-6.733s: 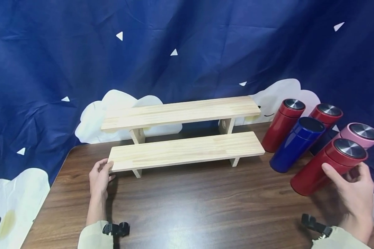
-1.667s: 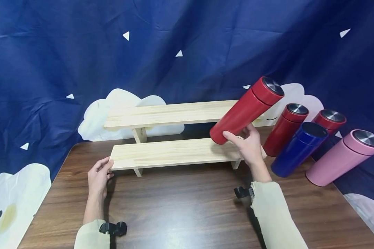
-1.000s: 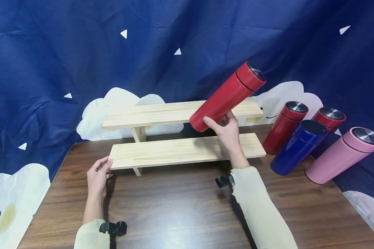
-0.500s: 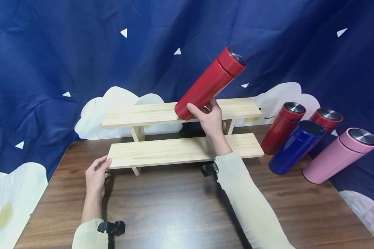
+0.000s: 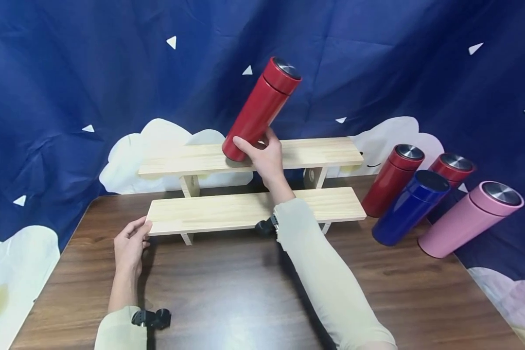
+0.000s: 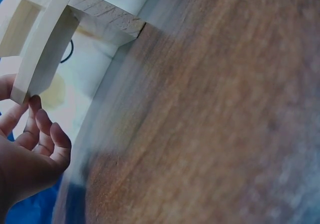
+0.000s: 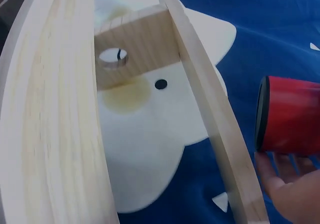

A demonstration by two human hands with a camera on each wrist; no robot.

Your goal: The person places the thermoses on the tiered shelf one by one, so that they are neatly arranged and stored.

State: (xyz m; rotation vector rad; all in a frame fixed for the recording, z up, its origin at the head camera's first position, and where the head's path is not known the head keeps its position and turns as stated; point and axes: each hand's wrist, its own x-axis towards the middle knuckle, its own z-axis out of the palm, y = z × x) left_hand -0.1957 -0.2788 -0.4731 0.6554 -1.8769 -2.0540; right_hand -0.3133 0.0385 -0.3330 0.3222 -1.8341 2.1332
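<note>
A two-tier wooden shelf stands on the table, with a lower board [image 5: 210,213] in front and an upper board [image 5: 319,151] behind. My left hand [image 5: 129,247] pinches the left end of the lower board, thumb on top and fingertips below, as the left wrist view also shows. Low on its body, a red thermos [image 5: 259,109] is gripped by my right hand [image 5: 266,158]. It leans with its metal-topped lid to the right, its base over the upper board left of centre. In the right wrist view a gap shows between the thermos base [image 7: 261,114] and the upper board [image 7: 220,114].
Right of the shelf stand a red thermos [image 5: 391,182], another red thermos [image 5: 449,170] behind, a blue thermos [image 5: 409,209] and a pink thermos [image 5: 468,221]. A blue curtain [image 5: 113,58] hangs behind. The brown table [image 5: 227,287] extends in front.
My right hand took the red thermos from the group at the right, lifted it and carried it left to above the upper board. The left hand keeps its hold on the lower board.
</note>
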